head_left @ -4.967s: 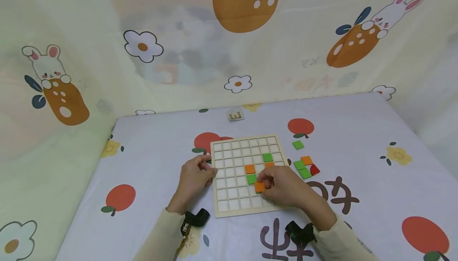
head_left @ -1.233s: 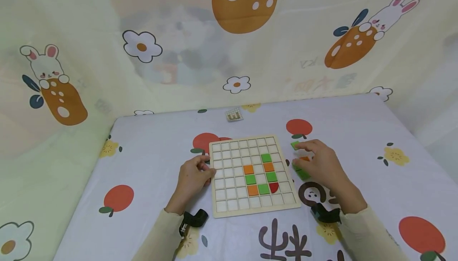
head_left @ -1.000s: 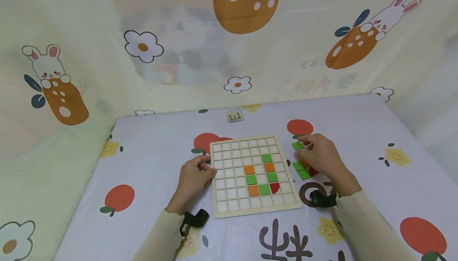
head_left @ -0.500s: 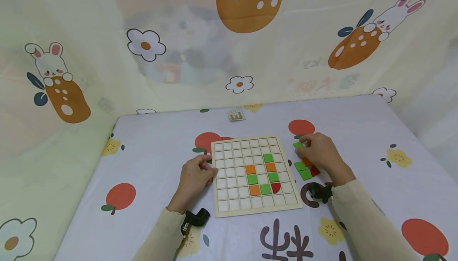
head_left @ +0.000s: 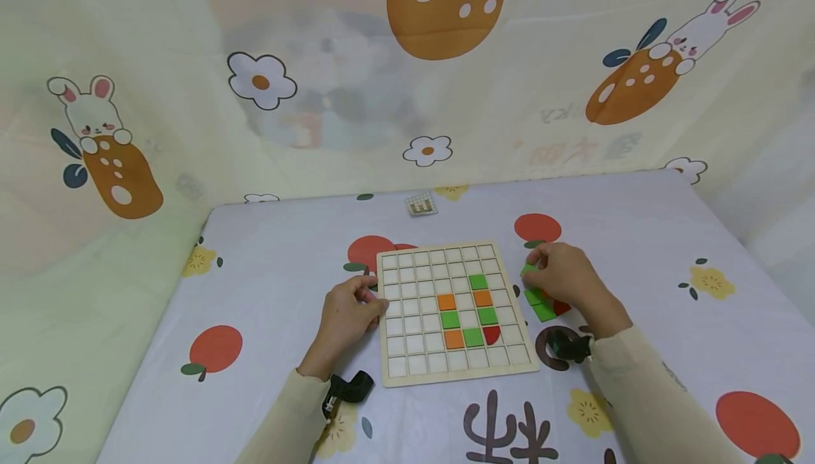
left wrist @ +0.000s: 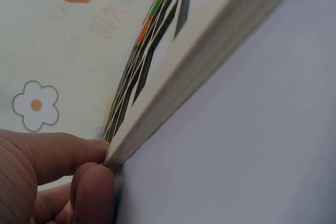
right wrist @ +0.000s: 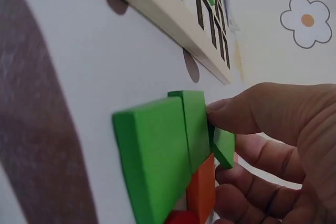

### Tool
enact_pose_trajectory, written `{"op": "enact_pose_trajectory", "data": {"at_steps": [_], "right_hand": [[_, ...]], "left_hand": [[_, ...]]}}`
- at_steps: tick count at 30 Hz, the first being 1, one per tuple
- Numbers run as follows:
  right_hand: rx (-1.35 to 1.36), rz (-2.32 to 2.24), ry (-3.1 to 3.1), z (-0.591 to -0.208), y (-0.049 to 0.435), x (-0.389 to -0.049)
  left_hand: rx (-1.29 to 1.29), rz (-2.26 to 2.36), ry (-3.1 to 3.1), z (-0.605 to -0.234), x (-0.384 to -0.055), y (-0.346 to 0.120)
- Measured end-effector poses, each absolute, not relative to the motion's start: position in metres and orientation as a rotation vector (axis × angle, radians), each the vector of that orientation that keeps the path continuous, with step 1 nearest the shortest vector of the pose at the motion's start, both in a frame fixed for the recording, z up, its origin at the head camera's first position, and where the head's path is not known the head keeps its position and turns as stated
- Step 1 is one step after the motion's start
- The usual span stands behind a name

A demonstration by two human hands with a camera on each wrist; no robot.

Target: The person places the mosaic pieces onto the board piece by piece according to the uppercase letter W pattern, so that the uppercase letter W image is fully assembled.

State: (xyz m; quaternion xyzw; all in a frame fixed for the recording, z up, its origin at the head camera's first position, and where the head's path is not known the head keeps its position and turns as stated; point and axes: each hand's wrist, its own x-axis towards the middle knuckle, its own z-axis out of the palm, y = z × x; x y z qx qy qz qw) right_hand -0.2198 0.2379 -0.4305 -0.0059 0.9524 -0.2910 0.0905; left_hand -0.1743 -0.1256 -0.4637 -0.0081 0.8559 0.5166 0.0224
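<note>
My left hand (head_left: 344, 319) grips the left edge of a wooden grid board (head_left: 458, 375) between thumb and index finger; the left wrist view shows both fingertips at the rim. Right of the board, my right hand (head_left: 569, 281) pinches a green square tile (right wrist: 224, 145), tilted on its edge. Close beside it lie two green tiles (right wrist: 157, 156), an orange tile (right wrist: 202, 190) and a red piece (head_left: 562, 307), partly covered by the hand in the head view. In the board's cells sit several green tiles (head_left: 473, 337), orange tiles (head_left: 446, 302) and a red rounded piece (head_left: 491, 335), forming a U shape.
A small card with a grid pattern (head_left: 421, 204) lies behind the board. A printed cloth (head_left: 286, 259) covers the table, and a patterned curtain (head_left: 344, 153) hangs at the back. Each wrist carries a black camera (head_left: 569, 345).
My right hand has left the board, where it set down an orange tile, and gone to the loose tiles. It has taken the farthest green tile and drawn it nearer the others. The left hand stays.
</note>
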Motion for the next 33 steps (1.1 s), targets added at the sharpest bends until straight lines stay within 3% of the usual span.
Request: {"op": "enact_pose_trajectory", "data": {"at_steps": [33], "right_hand": [[-0.094, -0.882, 2.778, -0.4282, 0.2356, -0.2166]], "left_hand": [[-0.04, 1.593, 2.646, -0.4615, -0.173, -0.1241]]}}
